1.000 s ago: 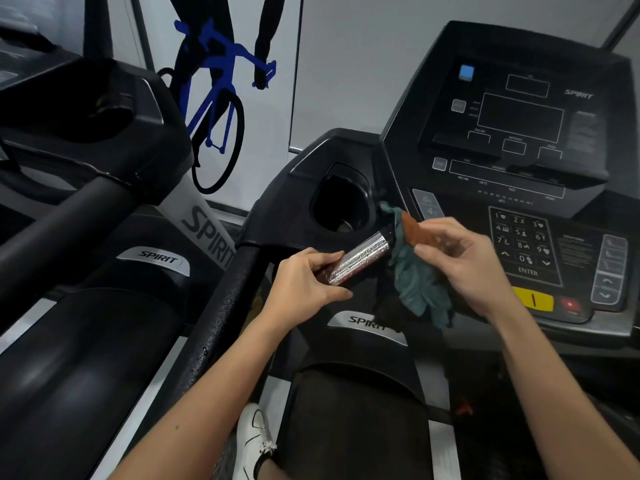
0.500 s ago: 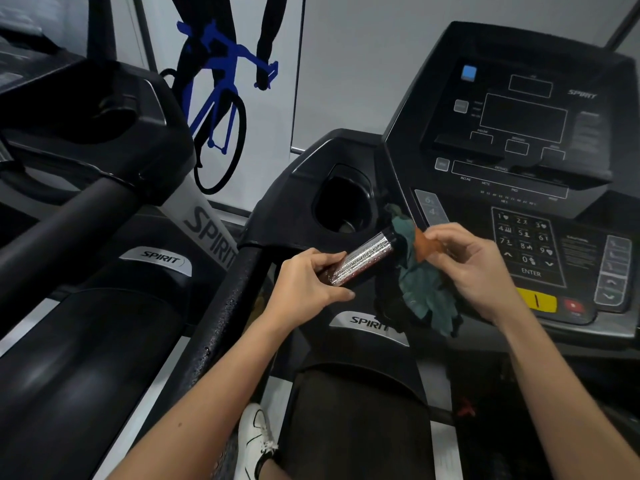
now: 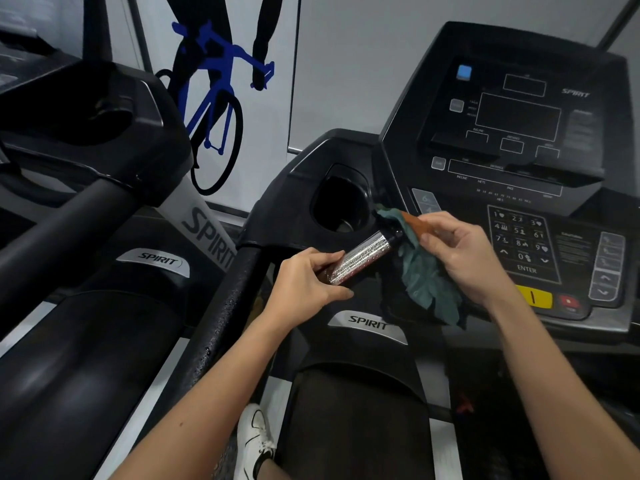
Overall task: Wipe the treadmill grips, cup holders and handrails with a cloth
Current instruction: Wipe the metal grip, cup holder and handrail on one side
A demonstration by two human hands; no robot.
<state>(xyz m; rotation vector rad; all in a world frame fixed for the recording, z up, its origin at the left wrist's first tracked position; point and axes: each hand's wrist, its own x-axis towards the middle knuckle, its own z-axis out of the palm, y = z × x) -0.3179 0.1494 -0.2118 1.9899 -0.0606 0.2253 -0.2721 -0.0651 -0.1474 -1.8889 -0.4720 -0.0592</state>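
My left hand (image 3: 306, 285) grips the near end of a shiny metal treadmill grip (image 3: 363, 258) that slants up to the right. My right hand (image 3: 460, 258) pinches a teal cloth (image 3: 427, 282) with an orange patch, held against the grip's dark far end. Most of the cloth hangs down below my fingers. The round black cup holder (image 3: 341, 206) sits just above the grip. The black textured handrail (image 3: 228, 306) runs down to the left beside my left forearm.
The treadmill console (image 3: 519, 126) with keypad, yellow button and red stop button fills the right. A second treadmill (image 3: 86, 133) stands at the left. A cyclist graphic covers the wall behind. My white shoe (image 3: 256, 441) shows at the bottom by the belt.
My right hand with the cloth has shifted slightly along the grip's far end. My left hand keeps its hold on the grip.
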